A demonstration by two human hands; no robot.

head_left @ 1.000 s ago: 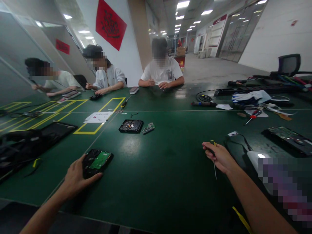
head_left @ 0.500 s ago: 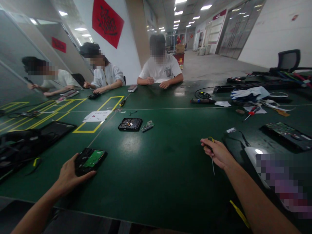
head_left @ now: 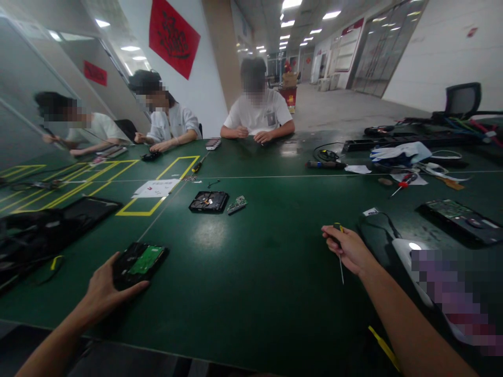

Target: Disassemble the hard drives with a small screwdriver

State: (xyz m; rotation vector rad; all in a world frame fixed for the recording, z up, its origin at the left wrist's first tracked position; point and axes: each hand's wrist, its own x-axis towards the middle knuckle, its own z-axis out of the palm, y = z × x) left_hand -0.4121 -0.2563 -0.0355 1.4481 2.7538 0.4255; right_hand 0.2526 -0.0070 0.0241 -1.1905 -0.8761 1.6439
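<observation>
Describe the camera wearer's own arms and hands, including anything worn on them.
The left hand and right hand are ungloved. The left forearm and right forearm are bare as far as they show: no sleeves, watch or bracelet visible. Small markings cannot be made out.

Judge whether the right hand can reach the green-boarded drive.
Likely yes: nothing visible stands between the right hand and the drive, though the left hand clasps its left end and the right holds a screwdriver.
</observation>
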